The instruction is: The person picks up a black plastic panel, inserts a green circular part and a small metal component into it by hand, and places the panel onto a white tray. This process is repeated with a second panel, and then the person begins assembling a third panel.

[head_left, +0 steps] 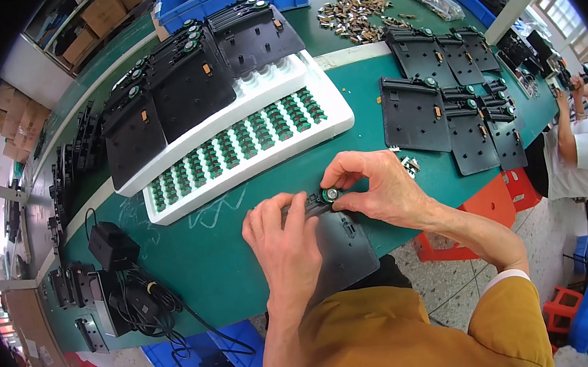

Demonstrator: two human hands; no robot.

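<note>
A flat black plastic panel (pixel 346 249) lies at the near edge of the green table, its thicker ribbed edge turned away from me. My left hand (pixel 281 238) is closed on that ribbed edge, fingers curled over its left part. At the edge's right end sits a small round part with a green ring (pixel 330 195), pinched between thumb and forefinger of my right hand (pixel 383 192). Whether this part is fully seated cannot be made out. Just beyond my hands, a white foam tray (pixel 340 112) holds rows of similar green-ringed parts (pixel 243 137).
Black panels (pixel 190 94) are piled over the tray's far side; more panels (pixel 415 119) lie to the right. Small metal pieces (pixel 356 18) are heaped at the back near a blue bin (pixel 234 2). Black cables (pixel 147 307) lie left. A co-worker (pixel 586 134) sits at far right.
</note>
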